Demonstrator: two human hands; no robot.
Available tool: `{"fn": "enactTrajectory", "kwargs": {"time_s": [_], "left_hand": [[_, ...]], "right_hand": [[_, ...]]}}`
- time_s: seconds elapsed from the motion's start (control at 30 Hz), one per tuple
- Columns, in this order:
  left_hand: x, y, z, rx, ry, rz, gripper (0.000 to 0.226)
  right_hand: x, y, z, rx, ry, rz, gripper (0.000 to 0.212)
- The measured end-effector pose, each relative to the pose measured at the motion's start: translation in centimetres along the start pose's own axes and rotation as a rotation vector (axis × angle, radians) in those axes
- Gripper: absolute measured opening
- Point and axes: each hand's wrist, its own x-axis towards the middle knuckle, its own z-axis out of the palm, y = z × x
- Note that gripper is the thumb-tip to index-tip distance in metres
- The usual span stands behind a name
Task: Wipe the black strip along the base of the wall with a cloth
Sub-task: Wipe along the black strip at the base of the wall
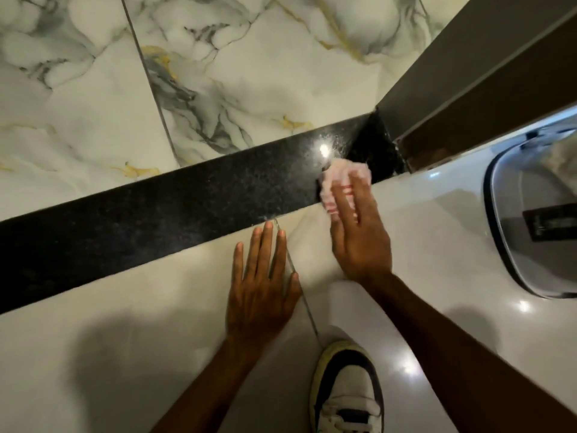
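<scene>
Head view looks down at a wall base. At far left and across the middle of the frame runs the black strip [156,220], speckled and glossy, rising from lower left to upper right, with marble-patterned wall tile [249,73] above it and pale floor tile [109,307] below. Left of centre, the left hand [260,292] lies open and flat on the floor, fingers spread and tips just short of the strip; it looks placed there to prop the crouching body. To its right, the right hand [359,235] presses a pink-and-white cloth [340,179] against the strip with fingers extended, palm down, so the pads push the cloth flat rather than pinch it. The cloth sits near the strip's right end, close to the corner by a brown door frame [468,73]. A lamp glare shines on the strip just above the cloth. At bottom centre is a white-and-black shoe [346,389]. At far right lies a dark-rimmed grey object [530,214], unclear.
</scene>
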Motion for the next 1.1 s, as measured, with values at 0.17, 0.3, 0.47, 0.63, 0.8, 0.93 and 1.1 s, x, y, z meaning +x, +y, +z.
{"fn": "enactTrajectory", "kwargs": {"time_s": [0.17, 0.3, 0.47, 0.63, 0.8, 0.93, 1.1], "left_hand": [[0.0, 0.0, 0.3, -0.019, -0.002, 0.005, 0.078], [-0.1, -0.1, 0.3, -0.039, -0.013, 0.005, 0.076], [0.0, 0.0, 0.4, -0.034, -0.025, -0.002, 0.079], [0.5, 0.5, -0.1, -0.03, -0.013, -0.018, 0.078], [0.0, -0.3, 0.0, -0.049, -0.029, 0.011, 0.066], [-3.0, -1.6, -0.7, -0.09, -0.072, 0.059, 0.069], [-3.2, -1.1, -1.2, -0.055, -0.042, -0.081, 0.074]], "right_hand": [[9.9, 0.7, 0.5, -0.01, 0.126, 0.214, 0.057], [9.8, -0.5, 1.4, -0.01, 0.044, -0.01, 0.057], [2.4, 2.1, -0.1, -0.034, 0.045, 0.125, 0.055], [9.7, -1.3, 1.2, 0.069, 0.12, 0.243, 0.066], [7.3, -8.2, 3.3, 0.062, 0.017, -0.211, 0.059], [1.3, -4.6, 0.5, 0.091, -0.171, -0.134, 0.068], [8.3, -0.3, -0.3, 0.061, 0.053, 0.219, 0.063]]}}
